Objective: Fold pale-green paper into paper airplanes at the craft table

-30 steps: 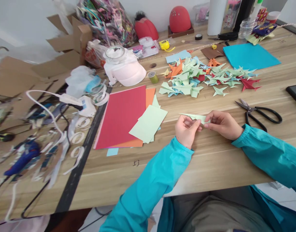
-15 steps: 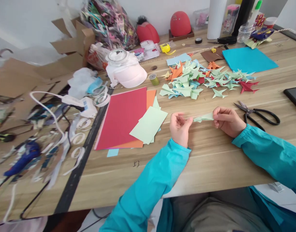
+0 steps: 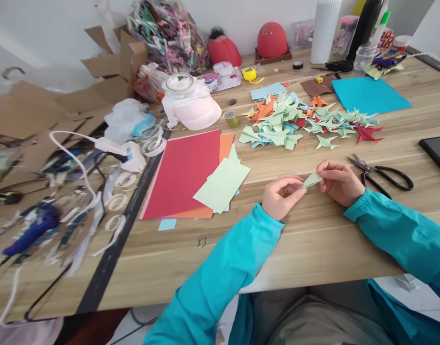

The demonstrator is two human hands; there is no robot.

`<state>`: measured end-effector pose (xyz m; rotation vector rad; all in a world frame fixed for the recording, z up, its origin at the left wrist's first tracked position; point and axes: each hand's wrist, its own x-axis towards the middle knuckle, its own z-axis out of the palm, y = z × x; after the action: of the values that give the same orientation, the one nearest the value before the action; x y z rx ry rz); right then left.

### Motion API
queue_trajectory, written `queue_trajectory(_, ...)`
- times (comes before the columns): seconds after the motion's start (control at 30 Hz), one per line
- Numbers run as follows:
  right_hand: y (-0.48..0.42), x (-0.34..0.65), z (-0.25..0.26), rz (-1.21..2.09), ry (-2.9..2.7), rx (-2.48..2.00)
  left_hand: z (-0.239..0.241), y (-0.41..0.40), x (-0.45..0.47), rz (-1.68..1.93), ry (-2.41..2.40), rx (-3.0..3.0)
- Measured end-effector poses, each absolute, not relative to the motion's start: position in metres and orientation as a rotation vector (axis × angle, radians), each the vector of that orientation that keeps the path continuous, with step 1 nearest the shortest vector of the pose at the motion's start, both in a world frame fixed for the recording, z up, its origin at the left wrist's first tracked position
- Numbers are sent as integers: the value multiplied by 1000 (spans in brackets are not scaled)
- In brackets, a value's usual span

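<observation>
Between my two hands, just above the wooden table [image 3: 298,239], is a small folded piece of pale green paper [image 3: 312,180]. My left hand [image 3: 281,196] pinches its near left end between thumb and fingers. My right hand [image 3: 339,181] pinches the opposite end, fingers curled. Behind them lies a heap of folded paper shapes [image 3: 284,120], mostly pale green with some orange, red and blue. To the left, pale green paper sheets [image 3: 223,184] rest on a large red sheet [image 3: 191,167] and an orange sheet [image 3: 226,146].
Black-handled scissors [image 3: 383,173] lie open right of my right hand, with a dark flat device [image 3: 437,151] beyond. Turquoise paper [image 3: 370,95] and a yellow tape measure [image 3: 249,74] lie farther back. Left are a blue glue gun [image 3: 35,230], cables and a power strip [image 3: 110,148].
My left hand has moved right, closer to my right hand. The green paper, stretched out level between them before, now shows shorter and tilted.
</observation>
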<state>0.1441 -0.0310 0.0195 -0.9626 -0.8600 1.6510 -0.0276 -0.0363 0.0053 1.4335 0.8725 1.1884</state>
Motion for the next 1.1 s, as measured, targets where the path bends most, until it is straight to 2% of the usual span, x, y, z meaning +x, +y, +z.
queue_trajectory(0.3,-33,142,19,1504,-973,-946,7,-36,-24,1162,946,1229)
queue_trajectory(0.53,-46,134,14,1067,-1349,-970,4,-31,-24,1298,1028,1113)
queue_trajectory(0.7,-49,130,7,1110,-1584,-1072,5,-33,-24,1283,1025,1168)
queue_trajectory(1.1,-41,133,5,1117,-1559,-1175,2,-41,-25,1284,935,1436)
